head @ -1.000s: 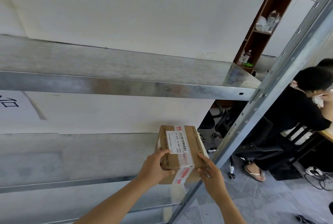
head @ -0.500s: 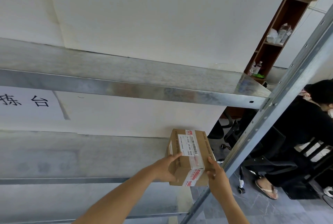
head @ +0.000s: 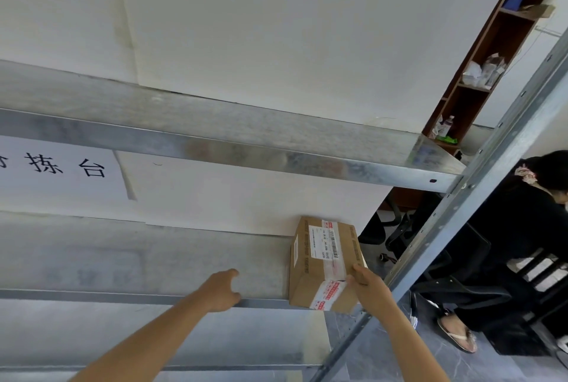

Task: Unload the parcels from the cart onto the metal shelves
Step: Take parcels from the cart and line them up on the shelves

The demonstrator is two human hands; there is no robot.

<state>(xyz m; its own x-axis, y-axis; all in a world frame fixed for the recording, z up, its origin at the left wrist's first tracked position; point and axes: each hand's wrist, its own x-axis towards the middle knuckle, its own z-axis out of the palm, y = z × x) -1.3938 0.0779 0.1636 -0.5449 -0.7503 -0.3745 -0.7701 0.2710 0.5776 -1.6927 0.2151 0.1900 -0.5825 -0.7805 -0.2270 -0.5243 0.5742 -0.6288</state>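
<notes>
A small brown cardboard parcel (head: 325, 262) with a white label and red-printed tape rests on the middle metal shelf (head: 153, 262), at its right end against the white back wall. My right hand (head: 367, 288) holds the parcel's near right corner, fingers on top. My left hand (head: 222, 288) is off the parcel, loosely curled over the shelf's front edge to the left, holding nothing. The cart is out of view.
An upper metal shelf (head: 215, 136) runs above, a lower one (head: 153, 341) below. A slanted shelf upright (head: 461, 212) stands right of the parcel. Behind it a person in black (head: 522, 228) sits on a chair. A brown bookcase (head: 491, 59) stands far right.
The parcel went down onto the middle shelf and slid toward the wall. My left hand let go of it and moved left; my right hand stayed on the corner.
</notes>
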